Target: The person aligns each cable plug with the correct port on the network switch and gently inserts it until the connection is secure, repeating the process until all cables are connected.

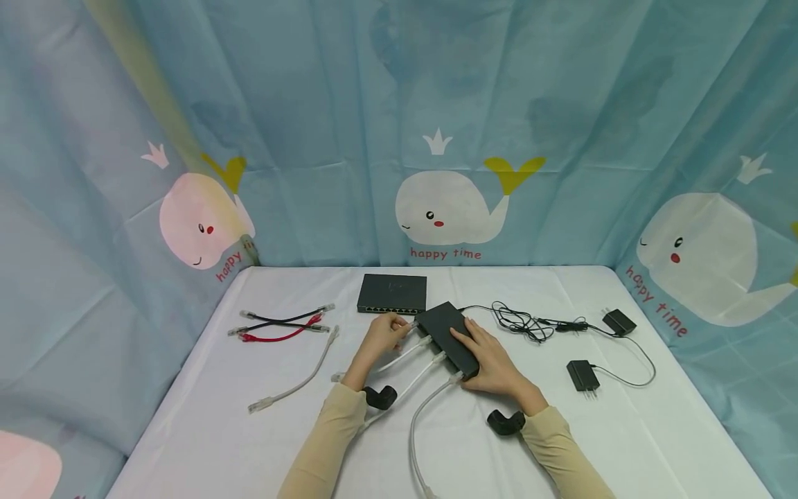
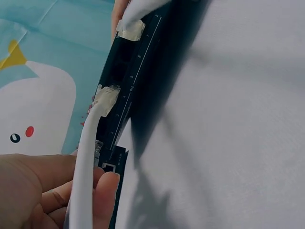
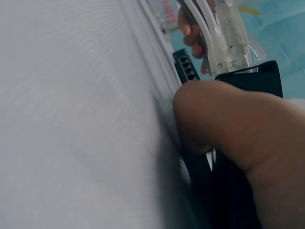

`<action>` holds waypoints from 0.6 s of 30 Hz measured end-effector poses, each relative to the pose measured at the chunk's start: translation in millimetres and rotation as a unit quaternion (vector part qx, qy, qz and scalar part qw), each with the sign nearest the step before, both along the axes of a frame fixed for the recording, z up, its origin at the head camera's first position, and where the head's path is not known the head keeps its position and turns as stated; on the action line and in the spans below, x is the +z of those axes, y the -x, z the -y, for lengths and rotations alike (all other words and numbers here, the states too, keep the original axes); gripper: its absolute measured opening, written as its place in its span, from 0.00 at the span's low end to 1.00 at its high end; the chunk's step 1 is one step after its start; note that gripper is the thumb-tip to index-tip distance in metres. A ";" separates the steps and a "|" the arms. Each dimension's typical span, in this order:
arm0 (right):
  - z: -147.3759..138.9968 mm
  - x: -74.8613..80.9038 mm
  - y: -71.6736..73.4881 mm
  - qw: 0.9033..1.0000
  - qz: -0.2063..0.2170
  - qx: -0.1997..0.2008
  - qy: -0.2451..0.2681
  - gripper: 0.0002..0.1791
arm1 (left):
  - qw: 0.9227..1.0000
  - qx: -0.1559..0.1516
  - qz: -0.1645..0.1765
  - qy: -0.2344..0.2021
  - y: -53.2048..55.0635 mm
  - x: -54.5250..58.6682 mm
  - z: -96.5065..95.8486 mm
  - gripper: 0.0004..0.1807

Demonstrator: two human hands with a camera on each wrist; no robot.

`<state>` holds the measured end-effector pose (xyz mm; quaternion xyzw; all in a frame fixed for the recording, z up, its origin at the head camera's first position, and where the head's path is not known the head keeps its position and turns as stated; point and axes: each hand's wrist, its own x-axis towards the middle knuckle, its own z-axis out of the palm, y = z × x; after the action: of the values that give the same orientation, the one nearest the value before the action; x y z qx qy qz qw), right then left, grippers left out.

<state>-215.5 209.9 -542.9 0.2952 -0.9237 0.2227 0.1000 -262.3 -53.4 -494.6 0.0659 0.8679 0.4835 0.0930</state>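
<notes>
A black network switch point(image 1: 444, 334) is tilted up off the white table in my right hand point(image 1: 495, 362), whose fingers lie over its top near the right end. In the right wrist view, the thumb point(image 3: 209, 107) wraps round the switch's edge. My left hand point(image 1: 382, 338) pinches the clear plug point(image 2: 98, 149) of a network cable at the low-numbered end of the port row. Three other pale cables have plugs seated along the same row, among them a middle plug point(image 2: 107, 99) and an end plug point(image 2: 131, 30). One grey cable point(image 1: 414, 430) curves toward the near edge.
A second black switch point(image 1: 393, 290) lies flat behind, ports facing forward. Black cables point(image 1: 280, 321), a red cable point(image 1: 280, 337) and a loose grey cable point(image 1: 305, 378) lie left. At right are a coiled power cord point(image 1: 524, 322) and two adapters, the nearer one point(image 1: 582, 375) prongs forward.
</notes>
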 end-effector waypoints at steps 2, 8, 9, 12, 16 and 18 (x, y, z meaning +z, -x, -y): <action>1.3 -1.1 0.5 1.000 -0.008 0.001 -0.004 0.56 | 1.000 -0.003 0.007 -0.005 1.4 -2.6 1.7 0.11; 0.3 -2.5 0.6 1.000 -0.019 -0.002 -0.010 0.55 | 0.993 -0.023 0.080 -0.086 6.2 -7.5 3.9 0.13; 0.1 -2.6 0.5 1.000 -0.019 -0.002 -0.010 0.55 | 0.989 -0.026 0.099 -0.103 7.4 -8.2 4.3 0.13; -0.5 -2.7 0.0 1.000 -0.022 -0.004 -0.006 0.55 | 0.981 -0.042 0.138 -0.130 11.0 -9.7 4.8 0.14; -0.3 -2.6 0.3 1.000 -0.026 -0.003 -0.008 0.55 | 0.973 -0.061 0.168 -0.148 14.7 -11.8 5.3 0.17; -0.4 -2.2 0.6 1.000 -0.026 -0.004 -0.009 0.55 | 0.970 -0.064 0.178 -0.153 15.9 -12.4 4.6 0.18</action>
<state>-216.0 210.3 -545.2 0.2983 -0.9238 0.2068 0.1221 -278.2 -58.0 -507.0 0.0475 0.7470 0.6077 0.2656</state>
